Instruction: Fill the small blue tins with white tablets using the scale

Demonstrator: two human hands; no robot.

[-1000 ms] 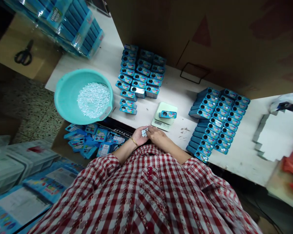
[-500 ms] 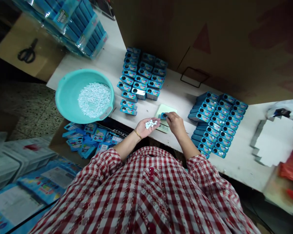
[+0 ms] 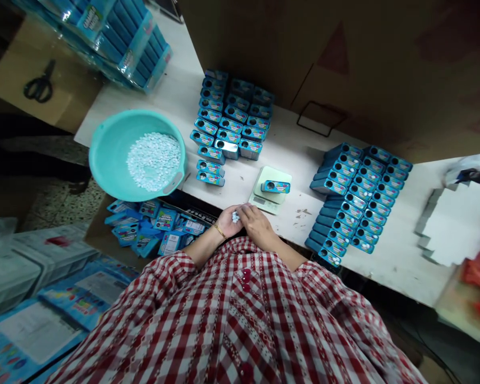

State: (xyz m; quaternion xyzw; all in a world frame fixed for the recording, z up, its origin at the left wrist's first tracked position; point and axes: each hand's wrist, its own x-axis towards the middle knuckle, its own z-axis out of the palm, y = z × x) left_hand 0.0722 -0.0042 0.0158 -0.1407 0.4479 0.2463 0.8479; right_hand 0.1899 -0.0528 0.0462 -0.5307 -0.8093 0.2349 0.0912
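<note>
My left hand (image 3: pixel 229 222) is cupped around a small heap of white candies (image 3: pixel 236 217), a gold bangle on its wrist. Laid across that palm, my right hand (image 3: pixel 256 223) has its fingers together over the candies; whether it grips any is hidden. Just beyond both hands, a pale green kitchen scale (image 3: pixel 260 202) rests on the table and bears one small blue candy box (image 3: pixel 276 186) with a round dark hole at one end. A turquoise basin (image 3: pixel 104 160) to the left contains many more white candies (image 3: pixel 154 160).
Blue boxes stand in rows at centre left (image 3: pixel 230 125) and right (image 3: pixel 350 200), several on the right showing white candies. Below the basin, a carton contains loose blue boxes (image 3: pixel 164 220). Large cardboard (image 3: pixel 304 53) rises behind. Scissors (image 3: pixel 40 85) lie at far left.
My right hand has let go of the blue box, leaving it on the scale, and moved left onto the candies in my left palm. My left hand has drawn slightly nearer my body and curled.
</note>
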